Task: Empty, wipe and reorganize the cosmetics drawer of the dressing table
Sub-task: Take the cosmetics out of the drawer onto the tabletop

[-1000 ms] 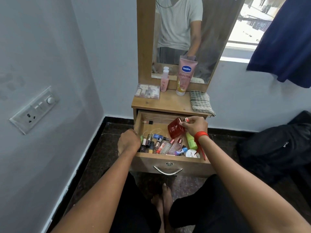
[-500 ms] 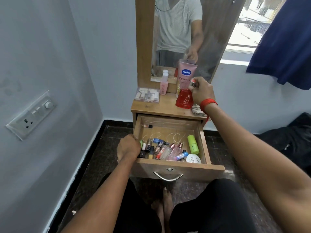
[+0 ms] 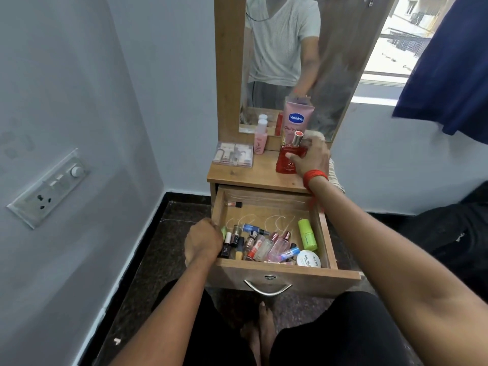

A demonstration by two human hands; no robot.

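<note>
clutching drawer [image 3: 303, 277] edge and red bottle [image 3: 284, 162]

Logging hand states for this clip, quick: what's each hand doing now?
Left hand: gripping the left wall of the drawer.
Right hand: gripping the red perfume bottle, upright on the dressing table top.

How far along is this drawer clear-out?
Early, it seems. Done: the Vaseline tube stands on the tabletop. In hand: the right hand holds a red perfume bottle there; the left hand grips the drawer. Left: many small bottles inside, then wiping.
</note>
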